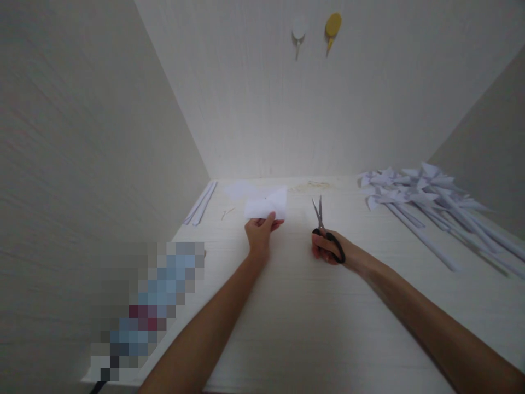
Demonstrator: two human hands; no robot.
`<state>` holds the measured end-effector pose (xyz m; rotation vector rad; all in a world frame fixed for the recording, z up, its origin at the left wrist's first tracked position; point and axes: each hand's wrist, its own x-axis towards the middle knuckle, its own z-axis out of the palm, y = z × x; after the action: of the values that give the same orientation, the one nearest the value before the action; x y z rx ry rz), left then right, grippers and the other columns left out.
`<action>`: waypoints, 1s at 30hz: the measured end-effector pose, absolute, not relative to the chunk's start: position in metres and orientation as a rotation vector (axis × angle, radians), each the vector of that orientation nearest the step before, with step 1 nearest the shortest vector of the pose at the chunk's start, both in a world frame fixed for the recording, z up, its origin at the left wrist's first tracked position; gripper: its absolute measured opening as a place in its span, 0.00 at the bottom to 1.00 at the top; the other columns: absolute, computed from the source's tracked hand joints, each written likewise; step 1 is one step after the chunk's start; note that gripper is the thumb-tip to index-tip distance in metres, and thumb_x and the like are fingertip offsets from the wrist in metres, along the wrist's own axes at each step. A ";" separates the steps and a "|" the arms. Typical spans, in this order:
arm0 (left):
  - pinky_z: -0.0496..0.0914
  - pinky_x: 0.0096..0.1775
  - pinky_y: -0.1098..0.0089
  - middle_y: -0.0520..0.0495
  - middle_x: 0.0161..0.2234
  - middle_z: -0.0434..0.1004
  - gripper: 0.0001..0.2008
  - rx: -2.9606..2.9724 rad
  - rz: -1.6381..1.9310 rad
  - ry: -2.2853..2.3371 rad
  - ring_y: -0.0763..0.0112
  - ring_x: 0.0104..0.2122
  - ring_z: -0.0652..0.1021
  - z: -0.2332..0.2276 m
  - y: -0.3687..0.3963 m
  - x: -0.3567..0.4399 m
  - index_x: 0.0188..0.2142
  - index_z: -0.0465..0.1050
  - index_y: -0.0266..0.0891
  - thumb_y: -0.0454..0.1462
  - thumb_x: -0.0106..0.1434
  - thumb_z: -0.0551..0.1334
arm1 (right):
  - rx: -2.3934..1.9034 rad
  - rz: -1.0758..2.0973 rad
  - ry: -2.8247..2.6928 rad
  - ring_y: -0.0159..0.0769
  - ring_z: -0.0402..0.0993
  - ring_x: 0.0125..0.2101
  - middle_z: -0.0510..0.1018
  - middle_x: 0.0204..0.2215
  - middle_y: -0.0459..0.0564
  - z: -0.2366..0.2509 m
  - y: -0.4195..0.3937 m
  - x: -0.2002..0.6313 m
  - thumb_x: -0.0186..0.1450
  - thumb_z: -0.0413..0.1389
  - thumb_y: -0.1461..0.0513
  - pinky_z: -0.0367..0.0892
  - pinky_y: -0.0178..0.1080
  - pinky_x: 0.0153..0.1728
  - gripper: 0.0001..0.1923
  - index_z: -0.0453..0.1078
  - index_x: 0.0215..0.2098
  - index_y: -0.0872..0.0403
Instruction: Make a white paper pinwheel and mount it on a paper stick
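Note:
My left hand (260, 230) pinches the lower edge of a white piece of paper (262, 207), thumb on top and fingers beneath. The paper seems to have a cut or fold running toward its upper right corner. To the right, my right hand (326, 249) grips a pair of scissors (320, 216) with black handles. Their metal blades are spread a little and point away from me, apart from the paper.
Several white paper pinwheels (426, 186) with rolled paper sticks lie piled at the right. Rolled paper sticks (202, 203) rest at the far left, near a white sheet (239, 189). A blurred-out object (164, 290) lies front left. White (298, 28) and yellow hooks (333, 24) hang on the back wall.

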<state>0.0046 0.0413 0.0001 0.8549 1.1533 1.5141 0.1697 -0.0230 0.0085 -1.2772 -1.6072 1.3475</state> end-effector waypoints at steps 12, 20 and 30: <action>0.66 0.21 0.75 0.48 0.16 0.72 0.12 1.162 1.498 1.148 0.75 0.17 0.72 0.014 0.027 0.010 0.18 0.69 0.32 0.41 0.49 0.61 | -1.439 1.211 -1.788 0.25 0.53 0.12 0.60 0.10 0.42 0.017 -0.027 0.157 0.55 0.45 0.42 0.49 0.32 0.16 0.26 0.55 0.14 0.54; 0.71 0.26 0.75 0.50 0.21 0.72 0.09 1.043 1.589 1.039 0.77 0.23 0.74 0.037 0.036 0.020 0.21 0.67 0.33 0.38 0.47 0.62 | -1.396 1.227 -1.724 0.24 0.53 0.13 0.60 0.10 0.42 0.019 -0.030 0.154 0.55 0.45 0.41 0.49 0.32 0.16 0.26 0.55 0.15 0.54; 0.73 0.29 0.72 0.54 0.15 0.66 0.08 1.068 1.445 1.028 0.77 0.20 0.73 0.047 0.034 0.035 0.18 0.63 0.34 0.34 0.47 0.62 | -1.377 1.202 -1.701 0.24 0.53 0.13 0.61 0.11 0.42 0.010 -0.025 0.155 0.56 0.45 0.43 0.49 0.32 0.16 0.25 0.56 0.16 0.54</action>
<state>0.0351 0.0339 0.0470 1.0681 1.0278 1.4453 0.1555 -0.0251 0.0100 -1.3771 -1.7006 1.2017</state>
